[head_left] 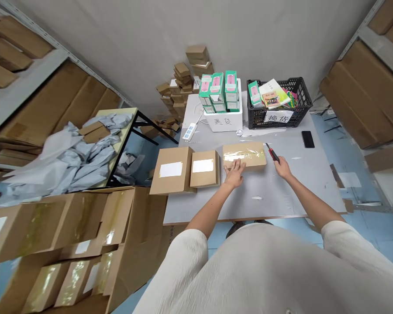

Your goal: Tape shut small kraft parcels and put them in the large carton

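Taped box (pixel 245 156) partly hidden under left hand (pixel 235 172).

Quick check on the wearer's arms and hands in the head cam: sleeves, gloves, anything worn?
Both hands are bare: no gloves, and no watch, ring or wristband shows on the left hand or the right hand. The forearms are uncovered up to above the elbows. The person wears a loose off-white top with short wide sleeves, plain ribbed-looking fabric, no print or markings visible.
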A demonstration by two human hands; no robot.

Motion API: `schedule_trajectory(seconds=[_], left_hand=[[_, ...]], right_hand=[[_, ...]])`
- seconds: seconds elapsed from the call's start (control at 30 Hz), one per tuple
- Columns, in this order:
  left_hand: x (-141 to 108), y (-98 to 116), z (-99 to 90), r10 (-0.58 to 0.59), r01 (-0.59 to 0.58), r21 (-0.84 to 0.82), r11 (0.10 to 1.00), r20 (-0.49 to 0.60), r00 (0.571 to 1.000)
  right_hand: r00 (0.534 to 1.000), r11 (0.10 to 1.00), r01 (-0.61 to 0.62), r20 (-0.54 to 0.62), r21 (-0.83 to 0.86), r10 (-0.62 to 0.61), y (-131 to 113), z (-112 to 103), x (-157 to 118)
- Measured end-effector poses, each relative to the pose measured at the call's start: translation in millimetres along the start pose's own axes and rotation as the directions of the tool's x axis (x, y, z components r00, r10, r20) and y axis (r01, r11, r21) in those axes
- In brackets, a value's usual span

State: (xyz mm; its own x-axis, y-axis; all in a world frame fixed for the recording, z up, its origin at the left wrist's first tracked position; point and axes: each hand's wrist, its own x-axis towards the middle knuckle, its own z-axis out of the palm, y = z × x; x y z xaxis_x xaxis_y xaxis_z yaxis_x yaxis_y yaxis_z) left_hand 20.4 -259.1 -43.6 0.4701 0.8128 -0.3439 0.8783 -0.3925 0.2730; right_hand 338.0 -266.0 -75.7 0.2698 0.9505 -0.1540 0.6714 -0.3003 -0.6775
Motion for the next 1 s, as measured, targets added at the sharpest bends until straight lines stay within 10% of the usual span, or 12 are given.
schedule_trajectory(seconds=[0.33, 1.0], left_hand=[[0.7, -9.7, -17.8, 0.063, -0.064, -0.071, 0.995, -0.024, 0.998], [-36.8, 20.7, 4.1, 0.027, -0.037, -0.116, 0.993, -0.088, 0.996]], right_hand=[[0.979, 0.984, 0.172, 0.121, -0.05, -0.165, -78.0, 18.7, 0.9], [0.986, 0.979, 0.105, 0.147, -0.176, -0.079, -55.5, -9.8, -46.2]])
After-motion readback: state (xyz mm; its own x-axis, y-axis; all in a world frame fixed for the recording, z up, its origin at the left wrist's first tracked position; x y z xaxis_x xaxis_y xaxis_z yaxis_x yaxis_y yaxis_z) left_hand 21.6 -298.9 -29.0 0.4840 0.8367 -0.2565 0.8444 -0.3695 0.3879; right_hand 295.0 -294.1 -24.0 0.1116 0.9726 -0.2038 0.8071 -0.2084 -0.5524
